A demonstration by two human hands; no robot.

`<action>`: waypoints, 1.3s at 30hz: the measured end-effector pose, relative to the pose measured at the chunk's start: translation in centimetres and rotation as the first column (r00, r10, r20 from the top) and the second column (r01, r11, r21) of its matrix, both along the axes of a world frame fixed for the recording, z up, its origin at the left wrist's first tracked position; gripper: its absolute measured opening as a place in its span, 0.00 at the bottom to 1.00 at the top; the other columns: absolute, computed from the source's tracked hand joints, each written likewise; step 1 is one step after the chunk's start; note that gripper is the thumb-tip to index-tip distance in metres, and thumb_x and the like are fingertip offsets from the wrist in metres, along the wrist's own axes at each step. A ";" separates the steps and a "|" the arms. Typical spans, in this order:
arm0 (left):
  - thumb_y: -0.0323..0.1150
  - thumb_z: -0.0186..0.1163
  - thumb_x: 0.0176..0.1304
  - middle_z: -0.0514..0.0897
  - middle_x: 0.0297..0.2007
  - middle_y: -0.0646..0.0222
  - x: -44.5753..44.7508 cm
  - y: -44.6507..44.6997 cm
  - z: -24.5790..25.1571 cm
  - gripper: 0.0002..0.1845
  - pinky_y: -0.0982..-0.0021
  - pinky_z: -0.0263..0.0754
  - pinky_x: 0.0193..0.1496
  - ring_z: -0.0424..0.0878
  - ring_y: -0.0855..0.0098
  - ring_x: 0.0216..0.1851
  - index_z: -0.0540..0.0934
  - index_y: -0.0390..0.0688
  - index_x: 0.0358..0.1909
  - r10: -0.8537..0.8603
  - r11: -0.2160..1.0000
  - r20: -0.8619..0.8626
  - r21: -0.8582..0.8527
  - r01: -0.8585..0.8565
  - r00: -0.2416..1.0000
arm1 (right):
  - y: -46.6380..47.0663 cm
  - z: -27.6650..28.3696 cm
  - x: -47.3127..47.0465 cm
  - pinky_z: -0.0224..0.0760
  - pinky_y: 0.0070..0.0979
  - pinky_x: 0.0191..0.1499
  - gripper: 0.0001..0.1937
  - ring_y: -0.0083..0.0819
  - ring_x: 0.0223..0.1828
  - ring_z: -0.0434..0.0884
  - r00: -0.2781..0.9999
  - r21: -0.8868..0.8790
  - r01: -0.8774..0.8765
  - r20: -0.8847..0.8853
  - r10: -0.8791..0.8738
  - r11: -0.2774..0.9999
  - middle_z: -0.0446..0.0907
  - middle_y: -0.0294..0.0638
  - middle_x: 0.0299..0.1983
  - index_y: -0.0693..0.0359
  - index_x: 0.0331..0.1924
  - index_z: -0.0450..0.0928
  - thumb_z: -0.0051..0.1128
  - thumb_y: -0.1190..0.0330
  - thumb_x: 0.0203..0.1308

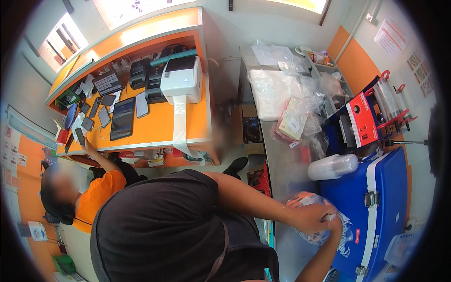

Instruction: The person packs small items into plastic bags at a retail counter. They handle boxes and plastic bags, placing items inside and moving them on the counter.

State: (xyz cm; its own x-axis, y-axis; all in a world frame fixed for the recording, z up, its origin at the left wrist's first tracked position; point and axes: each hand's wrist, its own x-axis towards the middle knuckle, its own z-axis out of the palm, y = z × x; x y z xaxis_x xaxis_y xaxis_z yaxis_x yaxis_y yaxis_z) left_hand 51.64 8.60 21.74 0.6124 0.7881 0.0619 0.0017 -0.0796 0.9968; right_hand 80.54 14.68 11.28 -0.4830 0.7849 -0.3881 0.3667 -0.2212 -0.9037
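Observation:
A clear plastic bag (303,199) with orange and dark contents sits on the grey table (287,243), close to the blue cooler box. My left hand (312,218) grips its gathered top. Against it, my right hand (334,225) pinches the same twisted plastic, and the fingers of both partly hide one another. Just above my hands in the view, a stack of clear plastic cups (333,166) lies on its side.
Beyond the bag stands a blue cooler box (387,190) with metal latches. A red cup-sealing machine (363,118), plastic bags (271,93) and a grey divided tray (326,68) are farther up. At left, a person in orange (102,185) holds a phone by the orange counter (155,130) with its label printer (182,79).

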 end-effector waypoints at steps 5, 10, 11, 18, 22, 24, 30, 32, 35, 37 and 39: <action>0.35 0.57 0.69 0.86 0.40 0.58 -0.7 0.1 -0.9 0.21 0.62 0.77 0.48 0.86 0.63 0.44 0.71 0.36 0.60 0.021 1.000 0.023 -0.012 -0.021 1.000 | -3.3 9.2 -5.5 0.80 0.39 0.50 0.16 0.52 0.48 0.86 0.714 0.352 -0.296 0.699 -0.039 0.888 0.86 0.55 0.48 0.68 0.53 0.79 0.58 0.76 0.60; 0.35 0.58 0.69 0.86 0.42 0.59 -1.1 0.2 -1.7 0.21 0.62 0.77 0.47 0.86 0.63 0.45 0.72 0.37 0.61 0.097 0.994 0.008 0.044 -0.097 0.995 | -5.3 10.9 -8.4 0.76 0.41 0.49 0.13 0.57 0.48 0.84 0.705 0.396 -0.357 0.708 -0.034 0.846 0.85 0.58 0.46 0.64 0.48 0.81 0.58 0.76 0.58; 0.35 0.58 0.69 0.86 0.42 0.59 -1.1 0.2 -1.9 0.21 0.62 0.77 0.47 0.86 0.62 0.45 0.72 0.38 0.61 0.085 0.995 0.015 0.044 -0.085 0.996 | -5.1 9.7 -8.8 0.76 0.41 0.49 0.14 0.57 0.48 0.84 0.743 0.412 -0.352 0.669 -0.017 0.840 0.85 0.57 0.47 0.64 0.49 0.81 0.58 0.76 0.58; 0.39 0.58 0.71 0.85 0.45 0.55 -0.6 0.3 -1.7 0.23 0.59 0.78 0.49 0.87 0.57 0.47 0.71 0.39 0.62 0.019 0.999 -0.007 0.026 -0.019 1.000 | -2.9 4.6 -5.7 0.74 0.40 0.57 0.20 0.51 0.53 0.83 0.869 0.155 -0.100 0.494 0.010 0.983 0.85 0.53 0.52 0.60 0.60 0.79 0.60 0.68 0.63; 0.35 0.60 0.70 0.85 0.45 0.59 -0.9 1.8 -2.5 0.21 0.59 0.78 0.49 0.86 0.58 0.47 0.71 0.42 0.62 0.045 0.997 -0.011 0.056 -0.044 0.999 | -0.6 6.0 -5.3 0.73 0.40 0.61 0.22 0.51 0.56 0.82 0.881 0.122 -0.227 0.448 0.151 0.966 0.84 0.52 0.55 0.59 0.63 0.77 0.58 0.65 0.66; 0.28 0.60 0.71 0.84 0.44 0.62 -1.2 2.0 -2.8 0.20 0.63 0.78 0.49 0.84 0.64 0.45 0.72 0.42 0.62 0.120 0.970 0.108 0.198 -0.140 0.987 | 0.1 7.1 -5.5 0.73 0.40 0.62 0.23 0.51 0.57 0.81 0.852 0.167 -0.274 0.500 0.158 0.947 0.83 0.52 0.57 0.58 0.65 0.76 0.56 0.63 0.68; 0.27 0.58 0.76 0.83 0.44 0.68 -2.0 2.5 -1.8 0.19 0.75 0.76 0.48 0.79 0.81 0.44 0.71 0.36 0.65 0.098 0.970 0.156 -0.236 -0.059 0.983 | -5.1 15.2 -6.1 0.75 0.39 0.60 0.12 0.50 0.55 0.82 0.715 0.389 -0.169 0.680 -0.159 0.906 0.87 0.48 0.50 0.62 0.53 0.84 0.59 0.72 0.70; 0.28 0.58 0.76 0.83 0.44 0.68 -2.2 2.6 -1.8 0.19 0.75 0.75 0.49 0.80 0.79 0.44 0.71 0.34 0.65 0.094 0.969 0.196 -0.242 -0.044 0.976 | -5.3 14.1 -6.4 0.74 0.39 0.59 0.12 0.51 0.53 0.82 0.670 0.328 -0.182 0.731 -0.127 0.927 0.85 0.49 0.52 0.63 0.53 0.84 0.57 0.68 0.72; 0.29 0.57 0.77 0.83 0.44 0.67 -1.8 2.4 -1.4 0.20 0.74 0.75 0.51 0.80 0.78 0.45 0.71 0.33 0.65 0.073 0.962 0.236 -0.271 -0.007 0.969 | -3.3 8.1 -6.5 0.73 0.42 0.61 0.20 0.51 0.56 0.81 0.695 0.063 -0.056 0.719 -0.006 0.996 0.81 0.49 0.60 0.56 0.60 0.81 0.43 0.55 0.79; 0.30 0.57 0.77 0.84 0.44 0.67 -1.4 2.4 -1.0 0.19 0.74 0.75 0.51 0.80 0.78 0.46 0.72 0.33 0.65 0.054 0.951 0.257 -0.308 0.029 0.965 | -1.8 3.2 -5.2 0.73 0.44 0.63 0.30 0.49 0.58 0.82 0.654 0.059 -0.071 0.756 0.002 0.996 0.81 0.50 0.61 0.54 0.65 0.78 0.34 0.43 0.79; 0.30 0.57 0.77 0.84 0.44 0.67 -1.1 2.5 -1.0 0.19 0.74 0.75 0.52 0.80 0.78 0.47 0.73 0.34 0.64 0.044 0.934 0.268 -0.354 0.056 0.962 | 0.4 -0.6 -3.4 0.74 0.44 0.63 0.37 0.48 0.59 0.83 0.617 0.095 -0.189 0.785 0.043 0.977 0.82 0.51 0.61 0.55 0.68 0.76 0.30 0.36 0.77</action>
